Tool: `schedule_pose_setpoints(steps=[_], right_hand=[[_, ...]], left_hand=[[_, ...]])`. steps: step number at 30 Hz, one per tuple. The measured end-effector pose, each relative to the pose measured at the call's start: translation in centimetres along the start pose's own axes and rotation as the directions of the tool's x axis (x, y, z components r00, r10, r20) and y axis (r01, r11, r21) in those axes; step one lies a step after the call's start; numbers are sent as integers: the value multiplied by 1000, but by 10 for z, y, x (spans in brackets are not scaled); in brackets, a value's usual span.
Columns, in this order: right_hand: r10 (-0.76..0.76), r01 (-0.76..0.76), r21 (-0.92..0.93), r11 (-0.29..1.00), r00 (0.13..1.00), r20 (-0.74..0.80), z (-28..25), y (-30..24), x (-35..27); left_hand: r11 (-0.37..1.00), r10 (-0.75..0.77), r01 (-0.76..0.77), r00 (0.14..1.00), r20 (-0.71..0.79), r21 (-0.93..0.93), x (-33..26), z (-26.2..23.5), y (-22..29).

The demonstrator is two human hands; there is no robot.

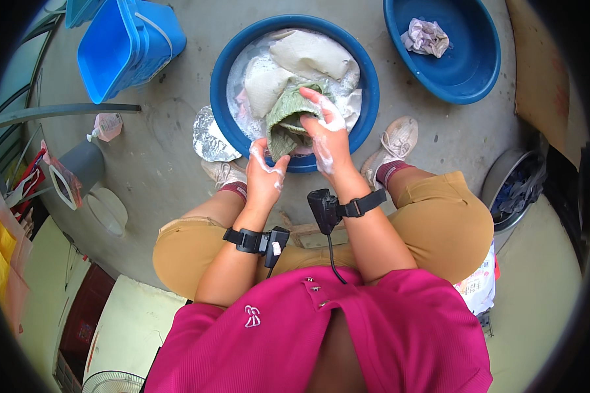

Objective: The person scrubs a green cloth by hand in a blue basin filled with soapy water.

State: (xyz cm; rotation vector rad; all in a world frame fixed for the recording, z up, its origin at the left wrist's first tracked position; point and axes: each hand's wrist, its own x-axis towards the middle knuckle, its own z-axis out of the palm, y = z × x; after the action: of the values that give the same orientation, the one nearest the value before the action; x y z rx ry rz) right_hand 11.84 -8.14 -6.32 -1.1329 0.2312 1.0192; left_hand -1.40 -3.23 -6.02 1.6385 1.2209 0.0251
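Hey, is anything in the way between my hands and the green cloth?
Nothing visible: your left hand and right hand both hold the green cloth directly, at the soapy blue basin; white foam just patches the skin.

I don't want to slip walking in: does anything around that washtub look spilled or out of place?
Perhaps one thing: a shiny, whitish, wrinkled patch on the grey floor just left of the blue washtub. It looks odd lying outside the tub, though I can't tell whether it is a spill or an object.
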Motion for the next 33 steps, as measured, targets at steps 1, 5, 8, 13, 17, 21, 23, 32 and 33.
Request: schedule_pose_setpoints(steps=[1, 5, 8, 13, 17, 21, 23, 32, 33], right_hand=[[-2, 2, -7, 1000, 1000, 15, 0, 2, 0], [-117, 127, -86, 988, 988, 105, 11, -7, -11], [16, -4, -84, 996, 990, 140, 23, -24, -41], [-101, 144, -114, 983, 943, 318, 31, -45, -85], [-124, 165, -130, 978, 953, 276, 33, -68, -103], [-180, 228, -167, 959, 948, 261, 31, -84, -124], [-176, 219, -135, 966, 945, 275, 36, -86, -132], [-251, 281, -82, 956, 931, 264, 25, -94, -147], [-266, 293, -84, 952, 933, 243, 26, -96, -147]], left_hand=[[1000, 3, -3, 1000, -15, -8, -4, 2, -10], [922, 209, -193, 978, -13, 336, -2, 8, -38], [887, 257, -209, 964, -64, 412, -8, -4, -39], [915, 385, -403, 887, -254, -20, 25, -19, -76], [896, 394, -434, 876, -279, -98, 16, -42, -20], [857, 485, -515, 797, -360, 14, -13, -61, 37], [861, 491, -501, 770, -407, 91, -16, -77, 49], [790, 572, -607, 680, -458, 85, -41, -100, 87], [782, 580, -617, 669, -465, 87, -45, -102, 91]])
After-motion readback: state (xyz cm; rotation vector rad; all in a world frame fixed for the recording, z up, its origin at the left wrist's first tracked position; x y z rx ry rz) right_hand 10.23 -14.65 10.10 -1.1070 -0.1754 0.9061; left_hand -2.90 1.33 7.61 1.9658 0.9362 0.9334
